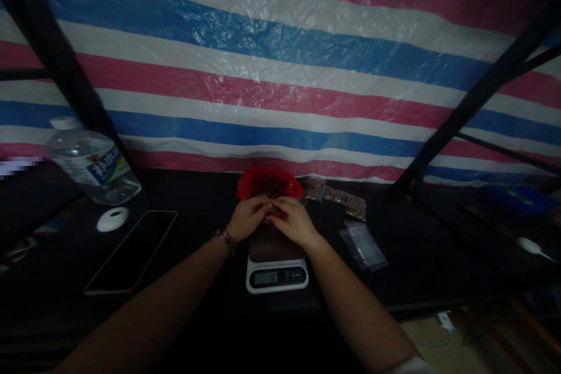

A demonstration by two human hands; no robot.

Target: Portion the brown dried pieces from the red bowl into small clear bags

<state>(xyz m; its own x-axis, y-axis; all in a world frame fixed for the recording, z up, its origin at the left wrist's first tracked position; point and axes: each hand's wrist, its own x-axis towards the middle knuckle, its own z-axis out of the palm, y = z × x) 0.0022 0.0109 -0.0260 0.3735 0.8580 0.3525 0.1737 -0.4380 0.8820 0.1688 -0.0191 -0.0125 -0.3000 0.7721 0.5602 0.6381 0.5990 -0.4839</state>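
Observation:
My left hand [248,217] and my right hand [293,221] meet above the far end of a small white kitchen scale [276,274]. Both have their fingers pinched together on a small clear bag [270,203] between them, which is hard to make out. A beaded bracelet sits on my left wrist. Just behind the hands stands a red plastic bag [269,182] with brownish bits inside. The scale's display faces me.
Filled small bags [337,196] lie to the right of the red bag; empty clear bags [363,245] lie nearer. A water bottle [90,163], a white round object [113,219] and a phone [131,251] sit on the left. A striped tarp hangs behind, with black frame bars on either side.

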